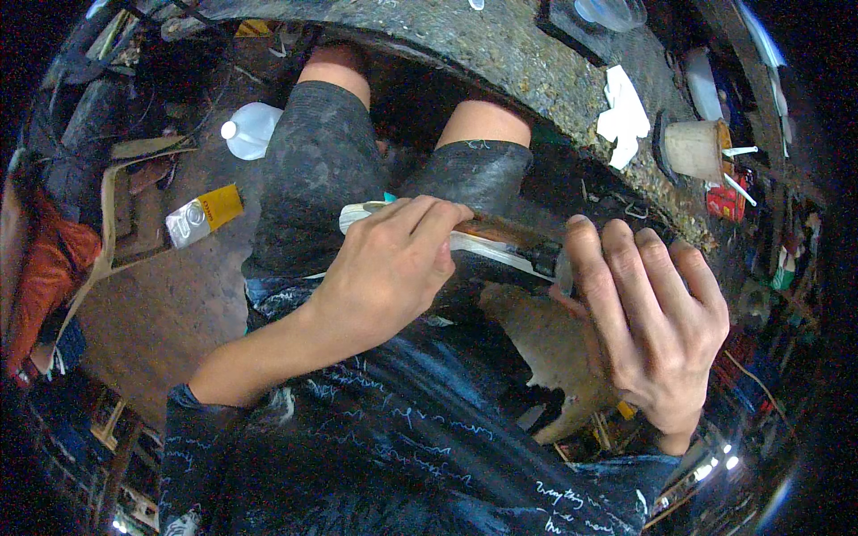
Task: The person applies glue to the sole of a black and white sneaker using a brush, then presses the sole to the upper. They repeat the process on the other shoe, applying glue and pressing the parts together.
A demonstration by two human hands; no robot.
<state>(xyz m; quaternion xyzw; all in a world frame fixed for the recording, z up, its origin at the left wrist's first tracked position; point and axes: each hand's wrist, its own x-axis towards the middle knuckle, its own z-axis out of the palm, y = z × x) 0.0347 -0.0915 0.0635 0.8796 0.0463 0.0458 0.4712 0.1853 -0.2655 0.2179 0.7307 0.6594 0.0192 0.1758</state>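
Observation:
Across my lap, just above my dark shorts (313,161), lies a long narrow thing whose kind I cannot make out. It has a pale rounded end (356,216), a brown strip (514,234) along its top and a whitish lower edge. My left hand (393,250) is closed over its left part, fingers bent and pressed together, with a bit of teal beside them. At the other end, my right hand (648,313) has its fingers curled over a dark and translucent part (561,268), the thumb below. The fingers partly hide what they grip.
A rough stone-like bench (527,62) runs in front of my knees, bearing crumpled white paper (623,116), a worn pot (693,150) with white-handled sticks and a clear container (617,13). A plastic jug (255,131) and a yellow-and-silver packet (204,216) lie on the floor at left.

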